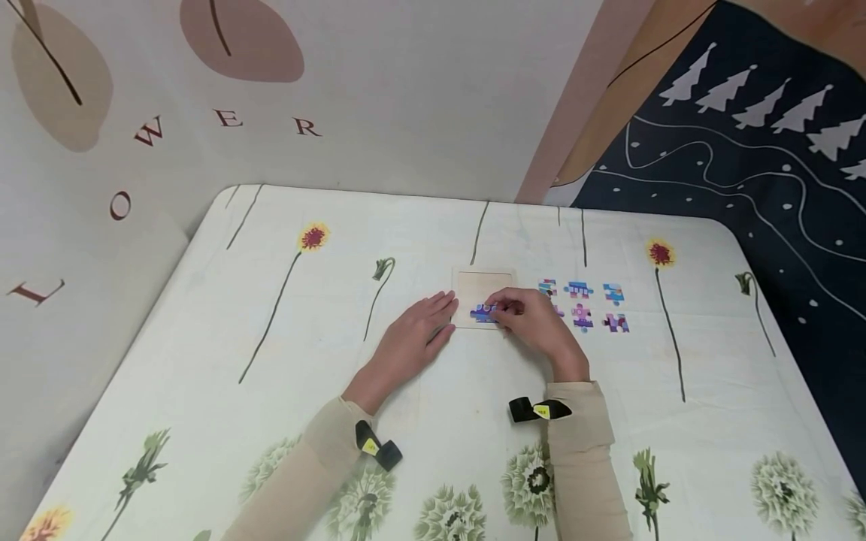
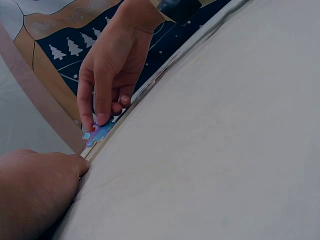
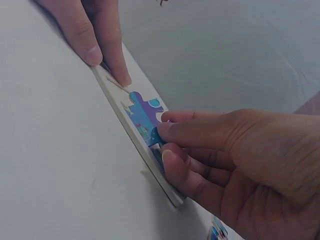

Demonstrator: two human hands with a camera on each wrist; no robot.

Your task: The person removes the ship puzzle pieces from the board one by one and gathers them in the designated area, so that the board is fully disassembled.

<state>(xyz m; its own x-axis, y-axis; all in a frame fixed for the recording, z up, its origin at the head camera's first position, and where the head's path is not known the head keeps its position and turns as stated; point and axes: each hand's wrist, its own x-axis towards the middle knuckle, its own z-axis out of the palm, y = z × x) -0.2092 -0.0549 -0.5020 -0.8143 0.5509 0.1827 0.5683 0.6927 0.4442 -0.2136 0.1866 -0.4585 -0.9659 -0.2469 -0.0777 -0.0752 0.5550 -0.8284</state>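
A small square wooden puzzle tray (image 1: 482,283) lies on the table, bare wood showing in its far part. Between thumb and fingers, my right hand (image 1: 531,319) pinches a blue and purple jigsaw piece (image 3: 145,117) over the near side of the tray. The piece (image 2: 95,135) has rounded knobs and overlaps the tray's near rim in the left wrist view. Under the right fingertips, a dark blue strip is partly hidden. My left hand (image 1: 413,330) rests at the tray's left edge, fingers extended and thumb apart, fingertips touching the rim.
Right of the tray, several loose jigsaw pieces (image 1: 578,289) lie in two rows, some partly behind the right hand. A flower-printed cloth (image 1: 304,421) covers the table. A pale printed wall (image 1: 406,98) stands behind it, with dark tree-patterned fabric (image 1: 744,165) at right.
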